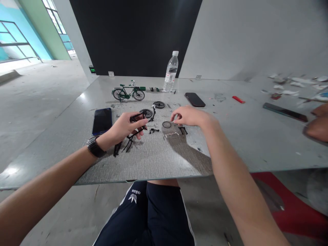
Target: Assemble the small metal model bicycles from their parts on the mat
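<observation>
My left hand (125, 127), with a black watch on its wrist, is closed around the black frame of a small model bicycle (133, 131) whose front wheel (146, 112) points away from me. My right hand (188, 116) is pinched over the table, fingertips touching a tiny part too small to name, just right of a small round ring (166, 124). A loose black wheel (159, 104) lies beyond it. Small black parts (154, 130) and a clear plastic bag (172, 135) lie between my hands.
A finished green model bicycle (128, 92) and a water bottle (171, 72) stand at the back of the grey table (159, 160). Phones lie at left (102, 120) and centre (195, 99). A red object (238, 99), a dark bar (285, 112) and another person's hand (317, 123) are at right.
</observation>
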Demonstrator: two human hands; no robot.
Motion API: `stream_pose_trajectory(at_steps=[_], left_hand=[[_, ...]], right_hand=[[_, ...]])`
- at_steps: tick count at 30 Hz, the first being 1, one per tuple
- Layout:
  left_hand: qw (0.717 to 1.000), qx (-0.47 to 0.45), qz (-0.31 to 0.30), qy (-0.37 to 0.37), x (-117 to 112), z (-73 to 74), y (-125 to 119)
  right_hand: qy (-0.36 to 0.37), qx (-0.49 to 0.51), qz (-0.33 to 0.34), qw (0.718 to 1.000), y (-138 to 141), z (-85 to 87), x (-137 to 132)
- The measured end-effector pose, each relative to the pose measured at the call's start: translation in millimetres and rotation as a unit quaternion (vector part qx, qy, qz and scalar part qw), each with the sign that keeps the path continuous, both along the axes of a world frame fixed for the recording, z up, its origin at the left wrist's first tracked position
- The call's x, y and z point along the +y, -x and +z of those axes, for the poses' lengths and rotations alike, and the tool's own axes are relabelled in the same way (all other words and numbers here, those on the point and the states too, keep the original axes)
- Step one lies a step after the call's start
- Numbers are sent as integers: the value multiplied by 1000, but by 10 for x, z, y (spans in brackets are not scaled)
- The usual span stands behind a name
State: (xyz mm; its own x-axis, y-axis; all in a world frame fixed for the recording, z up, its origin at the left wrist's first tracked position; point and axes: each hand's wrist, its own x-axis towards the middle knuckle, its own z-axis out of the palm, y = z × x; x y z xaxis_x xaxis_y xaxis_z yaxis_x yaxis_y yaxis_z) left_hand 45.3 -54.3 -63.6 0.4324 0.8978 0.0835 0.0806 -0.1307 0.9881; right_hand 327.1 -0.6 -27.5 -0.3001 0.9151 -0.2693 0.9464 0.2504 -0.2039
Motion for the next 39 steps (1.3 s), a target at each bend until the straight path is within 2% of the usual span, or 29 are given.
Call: stream_pose_trajectory(at_steps=[12,25,33,39], left_hand=[[1000,7,-2,-4,-9,16,-3],[1000,1,-2,-5,-12,17,-11],[1000,0,-4,-3,-10,15,-7],[1000,8,-3,-2,-10,26,-13]], right_hand=[[17,-11,-16,1000,27,12,-10],[-31,-45,-47,997,113,-93,5],[-65,-17,-28,997,45,-73,19],[-48,-25,-32,998,30,-66,19]])
